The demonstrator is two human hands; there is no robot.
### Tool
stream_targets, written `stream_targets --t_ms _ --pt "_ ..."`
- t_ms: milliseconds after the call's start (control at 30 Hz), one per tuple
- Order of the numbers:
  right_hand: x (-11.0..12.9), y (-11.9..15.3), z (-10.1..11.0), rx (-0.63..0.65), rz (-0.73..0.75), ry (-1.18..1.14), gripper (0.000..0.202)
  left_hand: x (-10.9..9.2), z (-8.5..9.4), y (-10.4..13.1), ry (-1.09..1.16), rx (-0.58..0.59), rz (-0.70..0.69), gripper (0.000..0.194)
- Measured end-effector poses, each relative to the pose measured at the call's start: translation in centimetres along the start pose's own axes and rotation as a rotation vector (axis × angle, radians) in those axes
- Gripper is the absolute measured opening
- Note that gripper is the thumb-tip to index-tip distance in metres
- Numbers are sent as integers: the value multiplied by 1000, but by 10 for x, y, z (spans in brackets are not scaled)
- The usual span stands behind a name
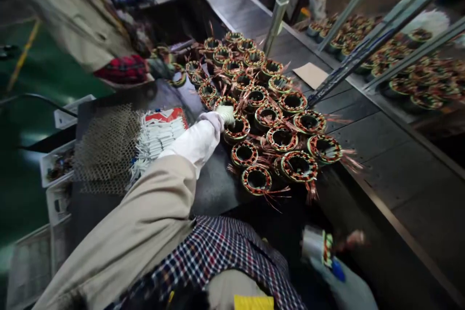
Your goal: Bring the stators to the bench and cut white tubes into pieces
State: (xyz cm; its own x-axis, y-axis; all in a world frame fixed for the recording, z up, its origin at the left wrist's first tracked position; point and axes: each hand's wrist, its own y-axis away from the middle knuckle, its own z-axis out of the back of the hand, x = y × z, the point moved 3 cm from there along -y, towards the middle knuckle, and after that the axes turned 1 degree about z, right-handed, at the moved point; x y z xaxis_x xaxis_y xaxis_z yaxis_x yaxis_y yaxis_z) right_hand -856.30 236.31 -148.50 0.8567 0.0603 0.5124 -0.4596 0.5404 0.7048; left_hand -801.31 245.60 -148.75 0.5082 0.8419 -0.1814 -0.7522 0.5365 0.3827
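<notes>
My left hand, in a white glove, reaches into a cluster of motor stators with copper windings. Its fingers look curled over the rim of one motor stator, though their tips are hidden. At the lower right my right hand, in a pale glove with a blue patch, is closed around another motor stator. That one is held on its side, its bare metal end facing left, its copper leads blurred. Other stators, such as a near one, stand upright with loose copper wires.
White sleeve-like strips lie beside a mesh sheet on the dark table. White crates stand at left. A co-worker's gloved hand touches stators at the far side. Metal posts and a conveyor with cardboard are at right.
</notes>
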Motion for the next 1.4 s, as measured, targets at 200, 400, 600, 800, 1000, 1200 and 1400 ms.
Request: stream_targets --t_ms 200,400,600,800,1000,1200,1400 --pt "193 -9 -33 -80 797 696 33 15 15 54 138 -258 -1 67" --pt "278 -90 -127 -63 800 1126 27 149 -36 232 366 -276 155 33" --pt "278 -90 -144 -169 763 1064 40 317 -192 523 382 -15 829 27" --pt "251 14 -220 -557 729 605 43 385 -313 790 655 65 1244 26" --pt "232 152 -461 262 629 66 73 467 -312 862 758 -89 1284 28" --pt "256 245 -647 560 826 201 92 582 -293 833 739 -113 1107 27" --pt "327 238 -833 610 1347 858 47 708 -292 791 686 -10 1038 34"
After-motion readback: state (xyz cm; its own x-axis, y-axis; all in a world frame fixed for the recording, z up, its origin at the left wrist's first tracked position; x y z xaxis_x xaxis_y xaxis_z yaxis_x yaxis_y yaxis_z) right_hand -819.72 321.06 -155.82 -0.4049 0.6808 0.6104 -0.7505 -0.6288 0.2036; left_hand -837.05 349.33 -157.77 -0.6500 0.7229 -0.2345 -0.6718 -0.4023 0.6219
